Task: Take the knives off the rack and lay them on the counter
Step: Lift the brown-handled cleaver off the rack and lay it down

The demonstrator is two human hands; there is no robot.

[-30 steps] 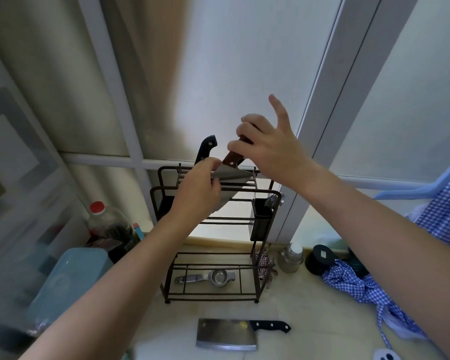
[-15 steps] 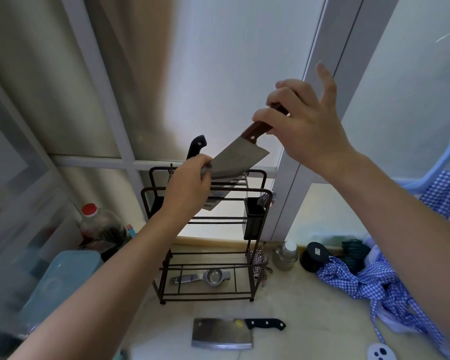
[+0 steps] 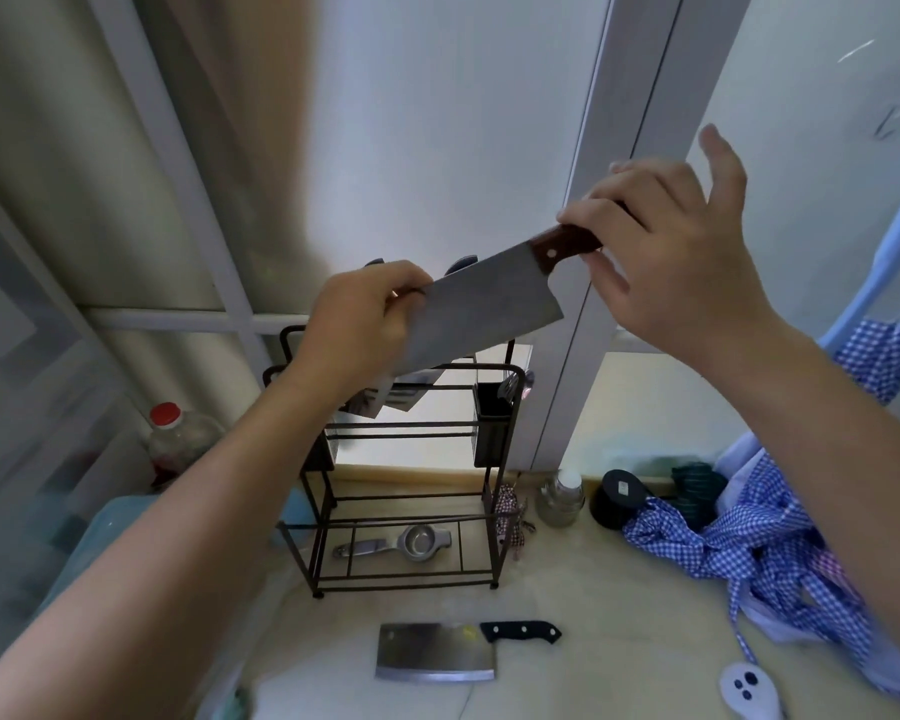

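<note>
Backlit window glare, warped edges

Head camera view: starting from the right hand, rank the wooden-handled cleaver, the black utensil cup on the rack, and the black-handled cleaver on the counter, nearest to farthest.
1. Wooden-handled cleaver: handle pinched by the right hand.
2. Black utensil cup: below, on the rack's right side.
3. Black-handled cleaver: flat on the counter, lowest in view.

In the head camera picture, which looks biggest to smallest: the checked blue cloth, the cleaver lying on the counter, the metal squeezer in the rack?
1. Blue checked cloth
2. Black-handled steel cleaver, nearer the camera though
3. Metal squeezer
</note>
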